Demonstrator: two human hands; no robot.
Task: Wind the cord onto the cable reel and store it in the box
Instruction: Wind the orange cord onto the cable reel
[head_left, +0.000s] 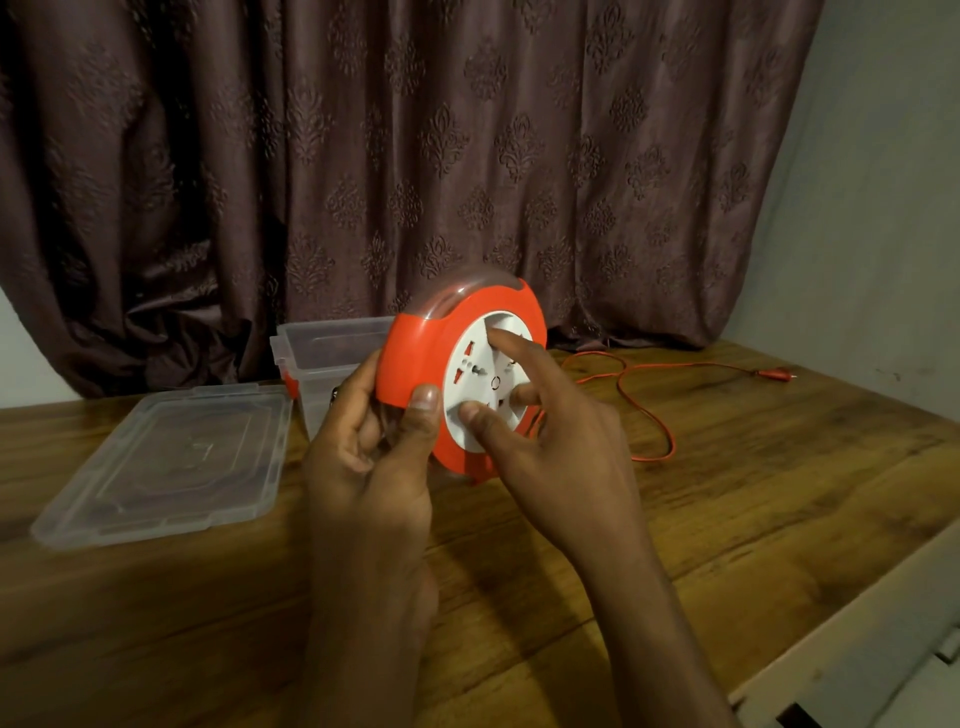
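Note:
An orange cable reel (415, 353) with a white socket face is held upright above the wooden table (727, 509). My left hand (369, 441) grips its orange rim from the left, thumb on the front edge. My right hand (540, 431) rests on the white face, with index finger and thumb pressed into it. The orange cord (649, 410) trails from behind the reel in loops over the table to its plug (776, 373) at the far right. The clear plastic box (322, 353) stands open behind the reel to the left.
The box's clear lid (166, 462) lies flat on the table at the left. A dark patterned curtain (415, 156) hangs behind the table. The table's right edge runs diagonally at lower right, beside a white surface (857, 639).

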